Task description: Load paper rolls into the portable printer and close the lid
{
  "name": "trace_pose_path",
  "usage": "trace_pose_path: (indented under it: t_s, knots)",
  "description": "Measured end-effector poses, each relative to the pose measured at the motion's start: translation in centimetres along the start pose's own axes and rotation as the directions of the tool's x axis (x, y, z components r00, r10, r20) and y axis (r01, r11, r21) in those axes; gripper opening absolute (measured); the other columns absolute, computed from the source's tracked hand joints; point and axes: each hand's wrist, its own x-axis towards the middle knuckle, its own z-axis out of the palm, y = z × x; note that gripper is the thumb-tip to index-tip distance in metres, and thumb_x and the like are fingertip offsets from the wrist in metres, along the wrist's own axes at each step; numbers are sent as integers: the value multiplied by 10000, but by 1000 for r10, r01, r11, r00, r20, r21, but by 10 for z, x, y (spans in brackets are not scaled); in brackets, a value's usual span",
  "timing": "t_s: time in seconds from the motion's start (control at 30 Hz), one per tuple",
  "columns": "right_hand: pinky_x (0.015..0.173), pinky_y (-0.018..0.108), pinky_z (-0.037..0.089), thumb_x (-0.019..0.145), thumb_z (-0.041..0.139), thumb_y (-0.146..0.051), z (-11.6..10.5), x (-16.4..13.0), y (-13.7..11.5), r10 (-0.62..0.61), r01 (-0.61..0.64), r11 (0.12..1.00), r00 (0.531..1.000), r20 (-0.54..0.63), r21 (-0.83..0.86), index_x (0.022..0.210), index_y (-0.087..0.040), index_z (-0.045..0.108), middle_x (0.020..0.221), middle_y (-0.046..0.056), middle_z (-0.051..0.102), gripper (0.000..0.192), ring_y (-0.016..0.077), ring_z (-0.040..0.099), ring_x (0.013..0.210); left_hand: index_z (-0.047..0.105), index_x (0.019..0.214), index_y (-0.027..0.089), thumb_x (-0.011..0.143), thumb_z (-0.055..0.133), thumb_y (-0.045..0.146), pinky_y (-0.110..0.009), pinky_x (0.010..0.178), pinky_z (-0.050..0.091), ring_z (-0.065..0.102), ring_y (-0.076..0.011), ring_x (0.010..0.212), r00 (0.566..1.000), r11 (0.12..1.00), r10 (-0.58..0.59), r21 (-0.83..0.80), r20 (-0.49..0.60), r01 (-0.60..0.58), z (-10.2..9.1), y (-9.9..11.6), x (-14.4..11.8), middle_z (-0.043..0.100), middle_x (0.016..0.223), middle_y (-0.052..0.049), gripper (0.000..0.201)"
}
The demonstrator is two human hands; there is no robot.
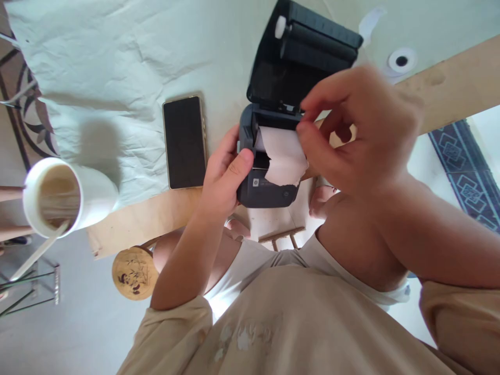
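A small dark portable label printer (269, 195) is gripped along its left side by my left hand (224, 174), with the thumb over the front edge. Its black lid (287, 86) stands swung up and back. White paper (283, 148) lies in the roll bay, and its torn free end hangs over the front. My right hand (357, 125) is at the bay's right side, slightly blurred. Its thumb tip is by the paper's edge and the index fingertip close to the lid hinge, with a small gap between them. Whether the thumb touches the paper I cannot tell.
A phone (185, 143) lies on the pale cloth (136, 47) left of the printer. A white cup (89, 195) with brown liquid and a stirrer stands at the table's left edge. Right of the lid are a paper roll (408, 60) and a loose strip (371, 23). A round stool (135, 273) stands below.
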Motion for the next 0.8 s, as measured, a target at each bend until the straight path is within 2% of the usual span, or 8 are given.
trace_pose_path:
  t_s: [0.2,0.27,0.37,0.47,0.53,0.63,0.7,0.8]
  knots:
    - [542,326,333,955,476,-399,-3,-1,-9,67,29,952,951,301,-304,877,-251,707,950,3,744,285,160,631,705,705,1231,215,918,690,465,-332,950,605,631,-298,1312,999,999,-25,48,21,24,2,6,-3,703,1293,-84,401]
    - [523,306,284,928,516,-392,-3,-3,-9,67,50,945,937,343,-323,890,-257,686,955,-22,739,220,140,581,652,715,1214,222,913,693,471,-330,947,603,637,-300,1304,1000,998,-26,60,12,25,2,7,-3,706,1291,-80,391]
    - [501,281,221,870,576,-379,-4,-5,-6,35,61,963,938,345,-263,905,-260,641,737,-24,660,140,125,463,558,712,1234,234,884,717,505,-339,933,606,653,-310,1279,999,996,-35,84,2,34,1,6,-3,709,1286,-82,443]
    - [480,272,254,778,655,-287,-9,-1,-4,92,-88,996,926,365,-28,920,-256,598,604,-42,535,156,106,413,509,710,1242,230,856,741,519,-326,877,615,684,-306,1222,999,996,-37,83,10,36,-1,4,-2,708,1283,-87,484]
    - [462,264,318,756,692,-237,-17,3,-5,124,-221,956,899,420,192,916,-245,568,633,-56,550,202,85,450,495,720,1213,224,865,735,494,-302,828,617,713,-281,1158,1000,998,-30,51,-1,30,-1,3,-1,730,1219,-79,440]
    - [399,263,355,767,733,-278,-25,10,-1,153,-377,766,893,422,520,1012,-255,548,759,-47,650,308,98,533,489,748,1085,208,898,705,430,-255,736,607,752,-221,1012,996,1000,-22,-15,-90,21,-1,3,3,757,972,-44,294]
    - [361,274,344,807,666,-311,-24,12,7,283,-449,609,893,350,653,1042,-269,539,746,-42,639,271,124,538,475,747,1012,203,909,691,407,-240,679,594,755,-182,877,987,999,-39,-42,-157,32,0,5,5,738,862,-20,235]
    - [328,275,284,832,549,-367,-12,12,23,460,-501,540,849,261,676,999,-270,537,661,-30,520,194,139,473,450,730,1002,216,907,691,413,-245,634,583,729,-155,755,976,997,-67,-44,-205,60,0,7,6,735,862,-8,222]
